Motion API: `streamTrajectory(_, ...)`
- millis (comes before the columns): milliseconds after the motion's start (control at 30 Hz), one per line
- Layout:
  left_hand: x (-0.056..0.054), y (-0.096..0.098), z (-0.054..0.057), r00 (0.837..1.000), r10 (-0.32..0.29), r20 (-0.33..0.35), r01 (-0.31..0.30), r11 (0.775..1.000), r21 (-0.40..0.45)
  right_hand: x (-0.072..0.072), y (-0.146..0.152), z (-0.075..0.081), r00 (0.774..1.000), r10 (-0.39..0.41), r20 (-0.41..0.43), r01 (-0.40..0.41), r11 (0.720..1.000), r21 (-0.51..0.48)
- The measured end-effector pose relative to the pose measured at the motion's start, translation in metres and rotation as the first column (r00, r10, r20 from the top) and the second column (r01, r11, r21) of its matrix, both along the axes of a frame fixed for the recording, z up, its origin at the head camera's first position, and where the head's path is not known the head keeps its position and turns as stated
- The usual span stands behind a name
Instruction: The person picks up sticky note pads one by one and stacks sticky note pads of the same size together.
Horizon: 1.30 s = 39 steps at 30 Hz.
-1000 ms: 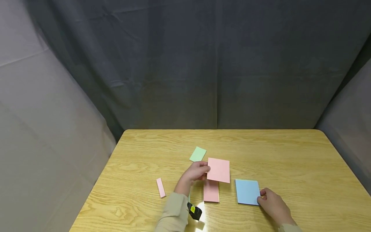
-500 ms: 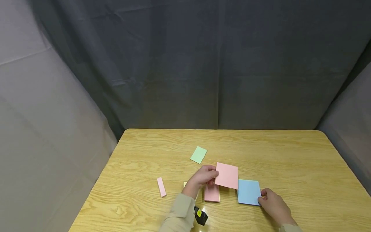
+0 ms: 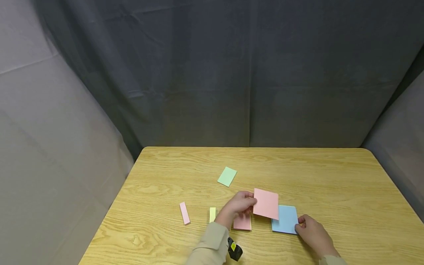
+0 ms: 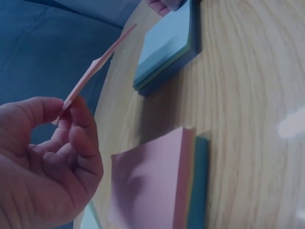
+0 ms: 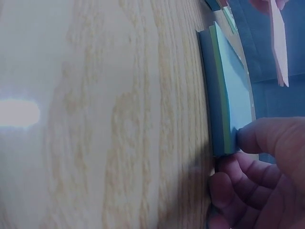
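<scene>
My left hand (image 3: 239,206) pinches a thin pink square sticky note pad (image 3: 266,203) by its left edge, thumb on top. The pad is lifted and tilted, and in the head view it covers a corner of the blue sticky note stack (image 3: 285,219). My right hand (image 3: 314,235) grips that stack at its near right edge, thumb on the top face. Side on, the stack (image 5: 220,90) shows a yellow-green layer between blue ones. Beneath my left hand lies a smaller pink-topped stack (image 4: 147,186) with yellow and blue layers under it.
A green sticky note pad (image 3: 227,176) lies further back on the wooden table (image 3: 347,184). To the left are a narrow pink pad (image 3: 184,213) and a narrow yellow pad (image 3: 212,214), partly hidden by the left arm. Dark cloth (image 3: 198,73) hangs behind the table.
My left hand has carried the pink pad to the right and nearer, until it overlaps the blue stack in the head view. The yellow pad has come into sight. My right hand has barely moved.
</scene>
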<state>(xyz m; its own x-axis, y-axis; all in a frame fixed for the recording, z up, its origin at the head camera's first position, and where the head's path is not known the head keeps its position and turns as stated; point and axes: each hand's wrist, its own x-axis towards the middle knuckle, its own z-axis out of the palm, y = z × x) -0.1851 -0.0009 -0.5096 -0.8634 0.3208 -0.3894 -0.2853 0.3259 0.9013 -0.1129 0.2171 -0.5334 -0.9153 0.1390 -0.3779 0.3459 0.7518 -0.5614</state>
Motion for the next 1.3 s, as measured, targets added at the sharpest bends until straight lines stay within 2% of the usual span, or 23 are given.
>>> streamTrajectory(200,0.002,0.006,-0.001,1.000,0.006,0.012,-0.006,1.000,-0.002,-0.001,0.000,0.000,1.000,-0.012,0.007,0.012,1.000,-0.005)
streamTrajectory(467,0.005,0.013,-0.003,1.000,0.021,0.013,-0.021,0.999,-0.045,-0.001,0.001,0.000,1.000,-0.004,0.026,0.004,1.000,-0.002)
streamTrajectory(667,0.009,0.021,0.001,1.000,0.019,0.019,-0.019,1.000,-0.020,-0.002,0.001,-0.001,1.000,0.008,0.028,-0.008,1.000,0.006)
streamTrajectory(767,0.010,0.025,0.000,1.000,0.013,0.023,-0.013,1.000,-0.001,-0.003,0.001,-0.001,1.000,0.011,0.025,-0.011,1.000,0.011)
streamTrajectory(867,0.012,0.030,-0.003,1.000,0.001,0.010,-0.001,1.000,-0.018,-0.002,0.002,-0.001,1.000,0.015,0.020,-0.016,1.000,0.016)
streamTrajectory(967,0.015,0.035,-0.005,1.000,0.018,0.003,-0.018,0.999,-0.027,-0.002,0.002,0.000,1.000,0.022,0.013,-0.022,1.000,0.014)
streamTrajectory(1167,0.023,0.045,-0.007,0.995,0.097,0.036,-0.097,0.995,0.000,-0.001,0.003,0.001,0.999,0.035,0.015,-0.035,0.999,0.008)
streamTrajectory(1300,0.026,0.051,-0.006,0.997,0.077,0.027,-0.077,0.997,-0.008,0.001,0.003,0.001,0.999,0.042,0.005,-0.042,0.999,-0.004)
